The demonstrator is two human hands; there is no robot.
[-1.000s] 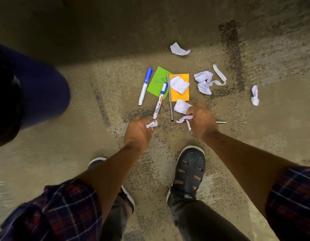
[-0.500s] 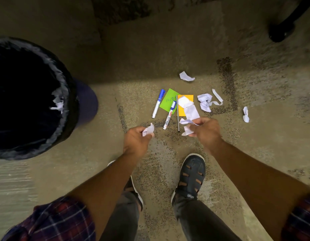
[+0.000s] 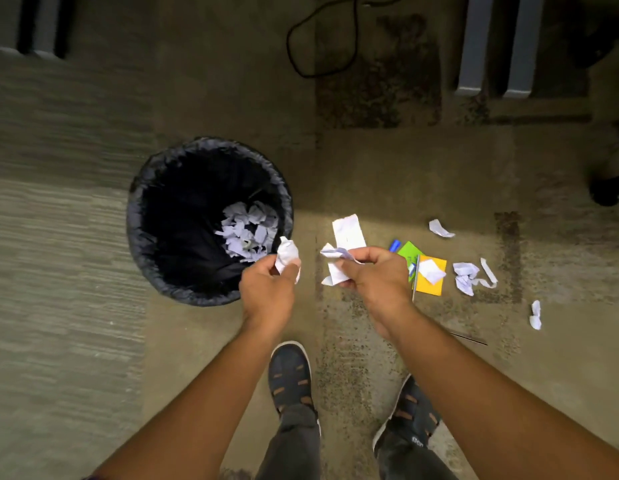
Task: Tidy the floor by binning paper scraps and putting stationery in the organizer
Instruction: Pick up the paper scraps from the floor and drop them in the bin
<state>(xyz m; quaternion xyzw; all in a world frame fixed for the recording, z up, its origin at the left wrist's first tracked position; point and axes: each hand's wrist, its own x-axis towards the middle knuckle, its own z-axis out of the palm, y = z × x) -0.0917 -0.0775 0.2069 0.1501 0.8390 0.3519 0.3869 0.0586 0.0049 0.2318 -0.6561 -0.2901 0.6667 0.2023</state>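
A crumpled wad (image 3: 286,255) is pinched in the left hand (image 3: 268,293), fingers closed around it, held at the near right rim of the bin (image 3: 135,216). The bin is lined with a black bag; a heap of scraps (image 3: 247,233) is seen at its bottom.

Several paper pieces (image 3: 346,244) are clamped in the right hand (image 3: 377,280), fingers curled shut on them; one long strip stands up above the knuckles. This hand is held right of the bin, apart from it, over the carpet (image 3: 76,323).

Further right, on the floor: a green note (image 3: 409,251), an orange note (image 3: 430,287) with a white scrap (image 3: 431,271) on top, a blue marker (image 3: 394,244) partly hidden behind the right hand, and a thin pen (image 3: 415,289) beside the orange note. Loose scraps are scattered beyond: one twisted cluster (image 3: 469,277), one far piece (image 3: 439,229), one small piece (image 3: 535,315) nearest the right edge.

Two dark shoes (image 3: 290,375) are seen below the hands.
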